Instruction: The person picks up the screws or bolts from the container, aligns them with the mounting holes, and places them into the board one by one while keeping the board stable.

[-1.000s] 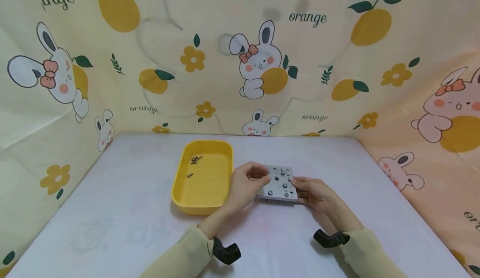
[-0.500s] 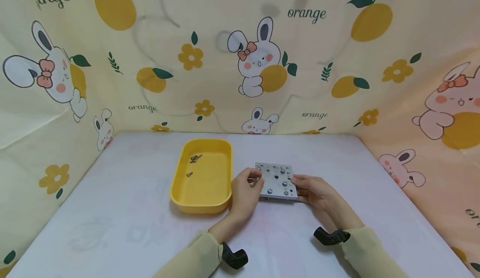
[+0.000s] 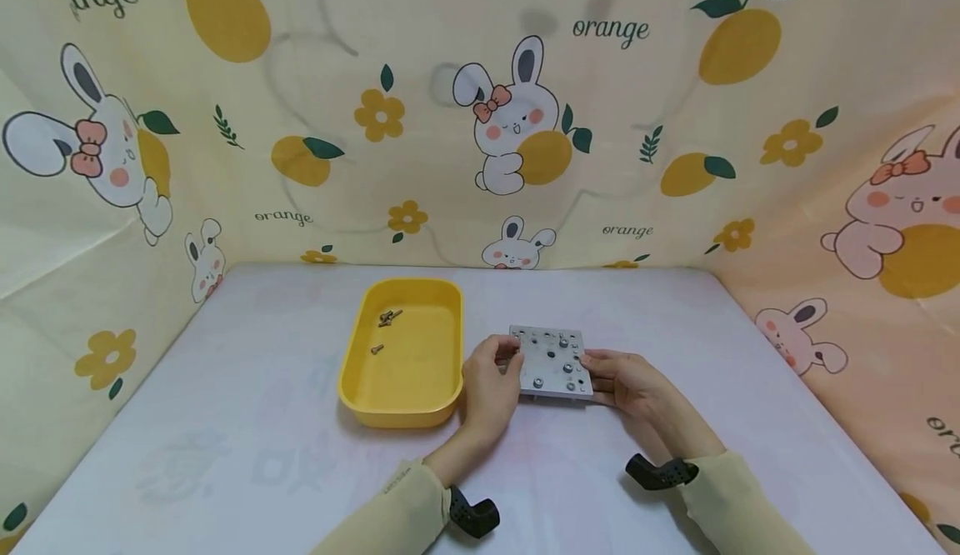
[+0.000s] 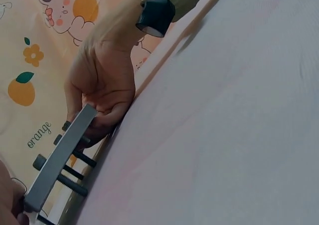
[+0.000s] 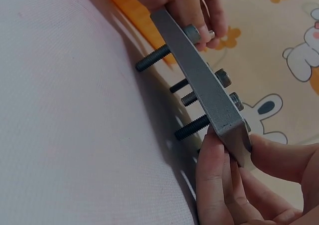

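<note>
A grey metal plate (image 3: 553,363) with several holes and bolts is held a little above the table. My right hand (image 3: 636,384) grips its right edge, thumb on top and fingers beneath. At the far left edge, my left hand (image 3: 491,380) has thumb and fingers pinching a small screw (image 5: 211,34), whose tip shows in the right wrist view. Threaded bolts (image 5: 192,127) poke out below the plate, and their heads (image 5: 223,77) stand on the upper face. From the left wrist, the plate (image 4: 62,157) appears edge-on.
A yellow tray (image 3: 401,417) stands just left of my left hand. Several loose screws (image 3: 386,318) lie at its far left, with one single screw (image 3: 377,349) nearer. The white table (image 3: 247,422) ends at a printed cloth backdrop (image 3: 420,155).
My left hand has drawn back leftward from over the plate to its left edge, uncovering the far left corner. My right hand keeps its grip, almost unmoved.
</note>
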Demonstrator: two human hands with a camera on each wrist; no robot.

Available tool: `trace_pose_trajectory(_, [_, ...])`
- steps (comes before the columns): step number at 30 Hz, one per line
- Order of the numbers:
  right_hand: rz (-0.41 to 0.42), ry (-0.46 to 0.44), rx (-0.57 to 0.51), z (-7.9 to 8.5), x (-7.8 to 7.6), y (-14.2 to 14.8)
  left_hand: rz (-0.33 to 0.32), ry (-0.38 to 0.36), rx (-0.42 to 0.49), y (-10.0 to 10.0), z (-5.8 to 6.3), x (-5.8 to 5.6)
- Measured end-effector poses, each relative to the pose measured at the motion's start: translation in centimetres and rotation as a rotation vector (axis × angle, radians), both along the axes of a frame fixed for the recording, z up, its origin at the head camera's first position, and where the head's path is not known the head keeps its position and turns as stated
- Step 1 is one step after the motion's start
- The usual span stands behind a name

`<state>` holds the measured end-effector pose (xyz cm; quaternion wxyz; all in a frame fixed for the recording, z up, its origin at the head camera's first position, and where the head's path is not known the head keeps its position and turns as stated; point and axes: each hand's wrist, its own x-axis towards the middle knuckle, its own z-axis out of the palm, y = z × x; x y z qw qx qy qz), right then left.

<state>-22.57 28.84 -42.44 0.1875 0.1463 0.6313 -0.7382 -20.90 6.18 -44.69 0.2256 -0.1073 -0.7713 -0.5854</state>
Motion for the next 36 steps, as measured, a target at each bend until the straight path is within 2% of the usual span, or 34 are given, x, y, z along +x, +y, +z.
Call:
trace_pose_trajectory(9, [0.006, -0.002, 0.007, 0.1, 0.1, 0.0, -0.001, 0.01, -0.03, -0.3, 0.0, 0.1])
trace_pose_trajectory(19, [0.0, -0.004, 0.006, 0.2, 0.1, 0.0, -0.032, -0.009, 0.018, -0.1, -0.5, 0.0])
trace_pose_trajectory(25, [0.004, -0.001, 0.006, 0.2, 0.1, 0.0, -0.019, -0.031, 0.048, 0.1, -0.6, 0.0])
trace_pose_trajectory(28, [0.006, 0.003, 0.007, 0.2, 0.1, 0.0, -0.033, -0.064, 0.05, 0.0, -0.3, 0.5])
trace_pose_trajectory(30, [0.006, 0.001, 0.003, 0.1, 0.1, -0.1, -0.077, -0.063, 0.034, -0.3, 0.3, 1.4])
trace_pose_trajectory(33, [0.006, 0.0, 0.002, 0.1, 0.1, -0.1, -0.189, 0.019, -0.047, -1.7, 2.0, 3.0])
trace_pose_trajectory(36, [0.006, 0.0, 0.0, 0.1, 0.1, 0.0, -0.286, 0.197, -0.161, -4.6, 4.0, 3.4])
